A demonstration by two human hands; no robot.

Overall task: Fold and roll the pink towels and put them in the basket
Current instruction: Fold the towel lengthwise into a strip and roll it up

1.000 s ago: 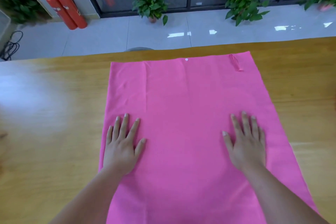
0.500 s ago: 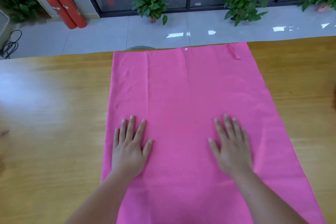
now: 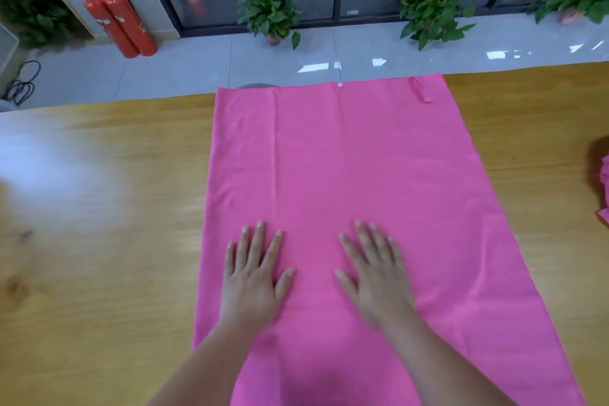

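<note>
- My left hand point(image 3: 253, 283) and right hand point(image 3: 375, 287) lie flat, near each other, on the near middle of the pink towel point(image 3: 346, 158). The fingers point(image 3: 258, 247) are straight and spread, holding nothing.
- Towel is spread unfolded on the counter point(image 3: 99, 273), and its far hem reaches the counter's far edge.
- Risk: a forward push could slide the hem off or bunch creases, so the fold comes out crooked.
- Far right there is more pink cloth point(image 3: 604, 188). No basket in view.
</note>
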